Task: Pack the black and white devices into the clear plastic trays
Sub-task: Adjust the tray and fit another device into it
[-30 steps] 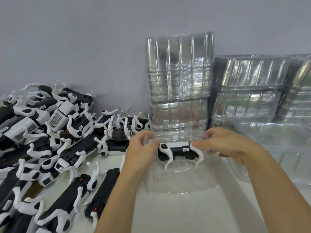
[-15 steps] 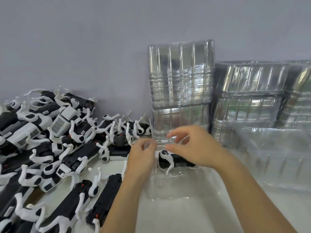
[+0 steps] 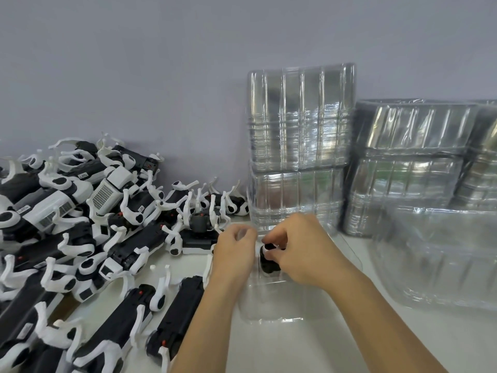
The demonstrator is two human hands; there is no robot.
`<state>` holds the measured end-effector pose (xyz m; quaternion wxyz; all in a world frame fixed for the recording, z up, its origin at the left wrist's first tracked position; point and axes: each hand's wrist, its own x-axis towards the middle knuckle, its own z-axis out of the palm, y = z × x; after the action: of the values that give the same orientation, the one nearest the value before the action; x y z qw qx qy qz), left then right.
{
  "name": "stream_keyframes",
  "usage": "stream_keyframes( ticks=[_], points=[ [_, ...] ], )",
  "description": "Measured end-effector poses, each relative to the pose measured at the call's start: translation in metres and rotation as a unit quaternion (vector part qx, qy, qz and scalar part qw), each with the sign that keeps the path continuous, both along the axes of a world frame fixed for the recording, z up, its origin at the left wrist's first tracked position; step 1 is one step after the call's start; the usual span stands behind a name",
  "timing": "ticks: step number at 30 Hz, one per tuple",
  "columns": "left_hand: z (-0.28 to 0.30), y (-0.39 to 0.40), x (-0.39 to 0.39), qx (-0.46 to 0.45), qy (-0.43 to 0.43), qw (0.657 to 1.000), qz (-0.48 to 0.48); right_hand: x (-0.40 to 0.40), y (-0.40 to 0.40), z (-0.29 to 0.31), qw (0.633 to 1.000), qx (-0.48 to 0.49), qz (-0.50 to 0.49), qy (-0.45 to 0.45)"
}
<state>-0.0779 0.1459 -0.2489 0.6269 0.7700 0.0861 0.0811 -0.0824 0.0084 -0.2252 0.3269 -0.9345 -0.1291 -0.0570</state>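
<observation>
A pale desk [image 3: 309,351] fills the lower part of the frame, backed by a plain grey wall [image 3: 161,63] across the top. On the left side of the frame lies a big heap of black and white devices [image 3: 88,238], piled against one another from the wall down to the lower left corner. In the upper right of centre stand stacks of clear plastic trays [image 3: 300,146], set on edge against the wall, with more stacks to their right [image 3: 408,168]; a further tray at the right edge of the frame [image 3: 441,259] is blurred. One open clear tray [image 3: 271,308] lies flat on the desk at the centre, just in front of the tall stack. The right hand [image 3: 301,254] reaches into the far end of this tray, its grip closed with curled fingers around one black and white device [image 3: 269,261], which sits in the tray and is mostly hidden by the hand. The left hand [image 3: 235,251] is just beside it at the tray's left far corner, fingers curled; whether its grip holds the tray's rim or nothing, I cannot tell.
</observation>
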Motion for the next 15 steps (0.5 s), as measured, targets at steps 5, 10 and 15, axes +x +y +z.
stream_keyframes(
  ticks=[5, 10, 15],
  points=[
    [0.001, 0.0, -0.001, 0.001, 0.007, 1.0, -0.008, 0.0, -0.002, 0.004, 1.0, -0.004, 0.006, -0.007],
    [0.0, 0.002, 0.001, 0.014, 0.016, 1.0, -0.008, 0.001, -0.034, 0.019, 0.999, 0.022, 0.025, 0.012],
    [-0.001, 0.003, 0.001, 0.015, 0.026, 0.999, -0.011, 0.0, -0.066, 0.028, 0.997, -0.023, -0.067, 0.009]
  ],
)
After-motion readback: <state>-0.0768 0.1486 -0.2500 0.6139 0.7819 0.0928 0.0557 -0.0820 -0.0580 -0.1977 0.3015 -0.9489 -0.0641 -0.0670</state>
